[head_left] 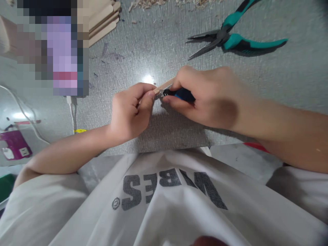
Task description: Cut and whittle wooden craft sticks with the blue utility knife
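Observation:
My left hand (132,109) is curled closed, pinching the near end of a thin flat wooden stick (166,84) between thumb and fingers. My right hand (205,97) is closed around a small cutter with a blue and black handle (183,94). The cutter's metal tip rests against the stick just right of my left thumb. Both hands hover low over the grey textured mat (159,44). Most of the stick is hidden behind my right hand.
Long-nose pliers with teal handles (230,37) lie open at the far right. A stack of flat wooden sticks (104,20) sits at the far left, with wood shavings (148,3) along the far edge. A white cable (73,112) and a purple item (15,145) lie at the left.

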Motion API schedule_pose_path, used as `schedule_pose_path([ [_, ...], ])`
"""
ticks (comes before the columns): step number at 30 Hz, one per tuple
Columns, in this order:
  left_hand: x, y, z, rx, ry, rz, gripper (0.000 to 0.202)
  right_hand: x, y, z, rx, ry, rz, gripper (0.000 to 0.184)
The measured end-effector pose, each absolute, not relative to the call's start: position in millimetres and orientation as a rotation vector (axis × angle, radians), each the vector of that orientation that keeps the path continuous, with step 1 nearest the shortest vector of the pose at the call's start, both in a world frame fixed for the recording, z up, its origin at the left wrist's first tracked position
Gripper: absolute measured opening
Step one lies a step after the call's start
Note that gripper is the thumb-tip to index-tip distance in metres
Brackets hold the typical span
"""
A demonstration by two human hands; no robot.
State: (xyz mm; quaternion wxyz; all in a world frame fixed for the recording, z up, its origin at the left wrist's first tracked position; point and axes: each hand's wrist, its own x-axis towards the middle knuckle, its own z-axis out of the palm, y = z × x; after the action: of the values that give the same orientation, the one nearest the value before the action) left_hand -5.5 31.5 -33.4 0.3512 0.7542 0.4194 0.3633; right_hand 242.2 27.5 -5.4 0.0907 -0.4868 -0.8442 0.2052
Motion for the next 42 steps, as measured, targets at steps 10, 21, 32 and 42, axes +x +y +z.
schedule_pose_path([
  [10,-7.0,31.7,-29.4,2.13,0.981,0.892,0.03,249.3,31.0,1.9,-1.332,-2.37,0.97,0.025],
  [21,-10.9,34.3,-27.9,1.931,1.117,0.822,0.032,237.8,22.7,-10.3,-1.48,-2.47,0.631,0.051],
  [32,-9.9,27.4,-27.6,1.839,1.113,0.847,0.044,240.2,20.4,-4.5,-1.534,-2.184,0.328,0.062],
  [42,-4.7,26.0,-34.0,1.883,1.092,1.046,0.036,243.2,18.3,-20.5,-1.327,-2.35,0.374,0.044],
])
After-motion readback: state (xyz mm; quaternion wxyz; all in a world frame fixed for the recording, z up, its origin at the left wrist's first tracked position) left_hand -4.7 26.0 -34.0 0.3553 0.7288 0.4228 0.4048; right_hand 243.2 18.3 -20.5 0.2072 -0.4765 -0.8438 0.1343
